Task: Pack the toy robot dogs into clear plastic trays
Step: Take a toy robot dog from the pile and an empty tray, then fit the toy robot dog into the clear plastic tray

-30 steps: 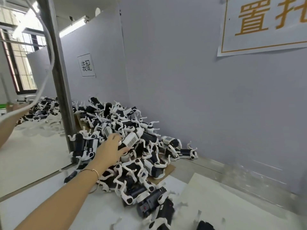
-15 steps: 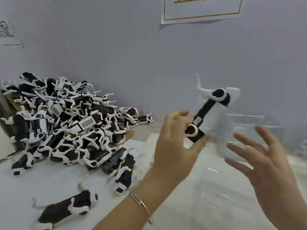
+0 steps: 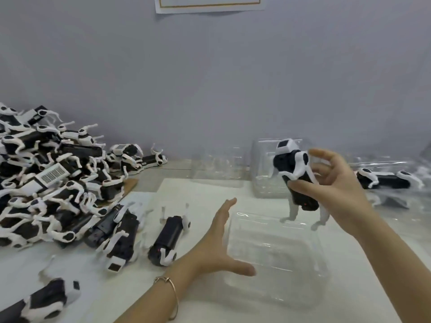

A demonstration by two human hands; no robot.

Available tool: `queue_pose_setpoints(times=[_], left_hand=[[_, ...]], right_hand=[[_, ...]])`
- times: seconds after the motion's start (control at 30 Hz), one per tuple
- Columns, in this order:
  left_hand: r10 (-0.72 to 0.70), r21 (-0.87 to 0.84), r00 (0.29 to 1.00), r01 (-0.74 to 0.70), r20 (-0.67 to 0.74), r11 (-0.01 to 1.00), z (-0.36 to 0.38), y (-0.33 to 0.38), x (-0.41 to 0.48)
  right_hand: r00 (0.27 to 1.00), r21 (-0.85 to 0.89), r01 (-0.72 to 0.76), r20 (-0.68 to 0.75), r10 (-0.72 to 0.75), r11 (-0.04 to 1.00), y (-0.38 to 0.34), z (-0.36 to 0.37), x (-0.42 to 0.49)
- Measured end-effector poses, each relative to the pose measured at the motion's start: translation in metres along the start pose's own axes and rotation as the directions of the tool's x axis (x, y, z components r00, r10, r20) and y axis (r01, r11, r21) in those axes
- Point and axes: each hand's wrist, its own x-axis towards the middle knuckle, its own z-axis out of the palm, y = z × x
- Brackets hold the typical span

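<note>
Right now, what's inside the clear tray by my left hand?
The clear tray looks empty. The right hand holds a toy dog over its far rim; the left hand hides a corner.

Across the whole back, a plain grey-lilac wall [image 3: 210, 78], matt, under soft and even light. High on it, cut by the top edge, the lower strip of a white paper sign [image 3: 210, 7] with a thin gold border line. Below, a white work surface [image 3: 186, 190], with a greyer band [image 3: 177, 166] where it meets the wall's foot. Left of centre, a corner of brown cardboard [image 3: 131, 184], flat on the surface.
</note>
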Motion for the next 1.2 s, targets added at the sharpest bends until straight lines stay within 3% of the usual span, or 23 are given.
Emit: queue_pose_setpoints(times=[0.13,0.23,0.3,0.47,0.63,0.8,0.9,0.93,0.97,1.03,1.07,1.1,1.13,1.2], left_hand=[[-0.051,-0.08,0.999,0.05,-0.011,0.996,0.012,-0.014,-0.003],[-0.096,-0.081,0.993,0.091,-0.062,0.993,0.014,-0.016,-0.004],[-0.106,-0.074,0.993,0.102,-0.057,0.992,0.013,-0.014,-0.005],[-0.113,-0.052,0.993,0.111,-0.034,0.992,0.012,-0.013,-0.005],[-0.092,-0.089,0.995,0.088,-0.047,0.992,0.009,-0.016,-0.009],[-0.087,-0.108,0.995,0.082,-0.042,0.991,0.01,-0.017,-0.007],[-0.079,-0.136,0.997,0.076,-0.022,0.988,0.011,-0.015,-0.004],[-0.075,-0.148,0.996,0.069,-0.039,0.987,0.013,-0.01,0.0],[-0.1,-0.211,0.991,0.079,-0.089,0.974,0.013,-0.003,0.006],[-0.237,-0.399,0.946,0.134,-0.22,0.907,0.011,0.008,0.017],[-0.297,-0.455,0.924,0.162,-0.24,0.875,0.011,0.013,0.02],[-0.351,-0.486,0.911,0.21,-0.219,0.848,0.011,0.018,0.021],[-0.425,-0.501,0.887,0.289,-0.181,0.816,0.012,0.02,0.022],[-0.527,-0.47,0.84,0.417,-0.128,0.778,0.013,0.014,0.026]], right_hand=[[0.928,-0.306,-0.01,0.351,0.123,0.952,0.018,0.004,0.004],[0.844,-0.624,0.16,0.489,0.222,0.764,0.033,0.009,0.006],[0.801,-0.726,0.241,0.524,0.291,0.644,0.038,0.013,0.007],[0.753,-0.749,0.419,0.602,0.265,0.513,0.042,0.029,0.01],[0.766,-0.676,0.448,0.628,0.138,0.585,0.068,0.037,0.002],[0.642,-0.617,0.76,0.761,-0.091,0.206,0.076,0.027,0.003],[0.603,-0.602,0.792,0.743,-0.29,0.105,0.076,0.025,0.0],[0.637,-0.615,0.768,0.705,-0.312,0.18,0.076,0.021,0.0],[0.723,-0.638,0.69,0.608,-0.328,0.341,0.073,0.015,0.001],[0.942,-0.553,0.328,0.258,-0.217,0.766,0.067,0.0,-0.003],[0.987,-0.422,0.159,0.039,-0.157,0.893,0.067,-0.008,-0.006],[0.989,-0.328,0.022,-0.13,-0.068,0.944,0.07,-0.016,-0.01],[0.978,-0.297,-0.121,-0.2,0.062,0.947,0.073,-0.023,-0.015],[0.923,-0.342,-0.385,-0.116,0.368,0.857,0.083,-0.027,-0.029]])
